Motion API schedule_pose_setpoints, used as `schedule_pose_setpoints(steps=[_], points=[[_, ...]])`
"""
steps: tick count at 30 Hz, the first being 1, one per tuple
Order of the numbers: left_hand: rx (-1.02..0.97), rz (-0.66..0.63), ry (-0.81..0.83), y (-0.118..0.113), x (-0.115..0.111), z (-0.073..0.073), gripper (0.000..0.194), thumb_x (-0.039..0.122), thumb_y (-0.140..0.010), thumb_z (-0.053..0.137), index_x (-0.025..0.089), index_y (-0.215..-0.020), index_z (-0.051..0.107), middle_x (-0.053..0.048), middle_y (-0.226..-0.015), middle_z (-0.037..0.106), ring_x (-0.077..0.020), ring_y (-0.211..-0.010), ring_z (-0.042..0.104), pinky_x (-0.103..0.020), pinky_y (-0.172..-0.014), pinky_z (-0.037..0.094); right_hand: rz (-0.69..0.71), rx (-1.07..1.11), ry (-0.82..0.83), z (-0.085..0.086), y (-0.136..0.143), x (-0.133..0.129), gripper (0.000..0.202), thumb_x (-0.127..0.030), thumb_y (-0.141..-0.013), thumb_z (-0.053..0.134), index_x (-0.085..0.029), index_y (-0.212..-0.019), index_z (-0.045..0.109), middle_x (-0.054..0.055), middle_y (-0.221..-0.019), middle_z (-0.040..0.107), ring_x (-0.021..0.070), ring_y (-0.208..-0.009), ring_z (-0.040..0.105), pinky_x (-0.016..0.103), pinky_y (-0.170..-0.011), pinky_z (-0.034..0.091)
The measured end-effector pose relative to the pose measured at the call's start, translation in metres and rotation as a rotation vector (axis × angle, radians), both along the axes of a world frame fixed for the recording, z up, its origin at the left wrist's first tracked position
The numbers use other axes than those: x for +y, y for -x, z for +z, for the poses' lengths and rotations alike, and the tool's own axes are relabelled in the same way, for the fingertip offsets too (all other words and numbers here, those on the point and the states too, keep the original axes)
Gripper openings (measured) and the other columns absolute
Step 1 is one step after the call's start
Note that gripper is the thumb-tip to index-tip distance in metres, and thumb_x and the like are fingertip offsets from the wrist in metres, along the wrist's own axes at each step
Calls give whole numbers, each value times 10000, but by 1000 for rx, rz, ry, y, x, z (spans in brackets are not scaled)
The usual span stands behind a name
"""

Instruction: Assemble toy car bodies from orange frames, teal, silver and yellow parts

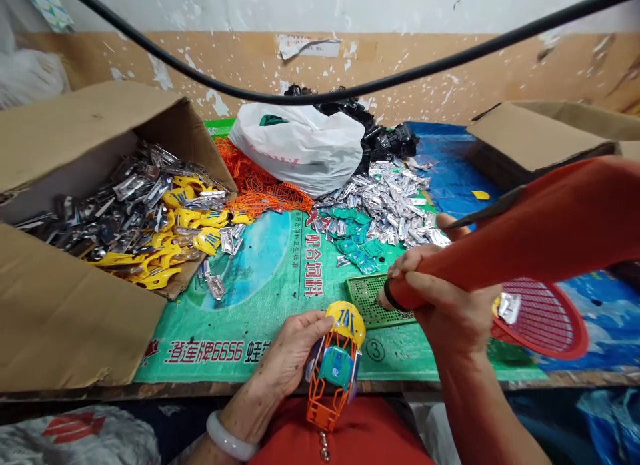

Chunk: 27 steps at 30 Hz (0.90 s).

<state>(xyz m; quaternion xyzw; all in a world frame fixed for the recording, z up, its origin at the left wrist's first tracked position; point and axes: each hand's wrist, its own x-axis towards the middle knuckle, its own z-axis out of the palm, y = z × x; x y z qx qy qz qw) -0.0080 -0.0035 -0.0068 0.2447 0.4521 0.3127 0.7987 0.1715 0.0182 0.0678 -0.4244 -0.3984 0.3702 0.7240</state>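
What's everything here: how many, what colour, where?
Boxes: two, brown, left and right
Yellow parts: many, mostly left box
Silvery parts: many, left box and centre
Carrier bag: one, white, back centre
Orange frames: many, back centre
Black parts: many, back centre
Teal parts: several, centre
Tray: one, green, centre
Basket: one, red, right
Cable: one, black, top
Sheets: count unclear, green, blue, underneath
Toy car: one, yellow, orange, teal, front centre
Tool: one, red, right
Bracelet: one, white, left wrist
Left hand: one, holding toy car
Right hand: one, gripping tool

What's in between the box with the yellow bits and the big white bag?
A heap of orange lattice pieces lies between the cardboard box and the white bag, in the head view.
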Motion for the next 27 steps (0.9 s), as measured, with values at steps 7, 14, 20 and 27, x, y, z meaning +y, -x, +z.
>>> schedule_pose_setpoints(steps=[7,14,20,27], points=[[-10,16,6,-5,2,2,379,405,-636,795,72,-789,698,-72,-676,692,-97,-489,561,-189,-465,424,214,45,-25,16,20,-14,677,-128,-623,732,-301,-1233,493,-35,-682,612,165,-582,578,340,-559,512],[-6,15,-16,-5,3,3,354,430,-663,765,95,-740,678,-24,-599,626,-90,-480,526,-190,-464,398,309,37,-24,5,29,-10,497,-140,-681,728,-293,-1117,545,-43,-740,603,146,-628,590,347,-631,514],[4,54,-7,-4,3,-2,338,408,-639,782,106,-735,664,4,-584,589,-82,-475,512,-190,-477,398,316,-33,-6,-2,30,-9,325,-161,-698,726,-267,-973,588,-45,-750,600,143,-663,588,356,-679,507],[-6,72,1,-4,2,-2,344,400,-618,798,102,-731,669,-5,-586,611,-72,-459,507,-175,-462,389,307,-50,-5,-5,31,-9,284,-158,-697,710,-265,-931,591,-47,-737,595,142,-642,580,371,-678,499]])
